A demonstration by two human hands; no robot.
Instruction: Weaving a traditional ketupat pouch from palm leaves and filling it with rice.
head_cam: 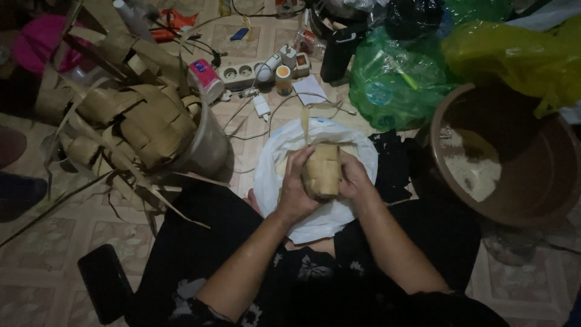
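Both hands grip one woven leaf pouch over a white bag on the lap. Left hand wraps its near side, fingers curled shut on it; right hand clasps the far side, thumb on top. The weave looks closed, with a loose strip rising from it. Many pouches fill the bucket at left. The basin at right holds rice, partly used by my judgement.
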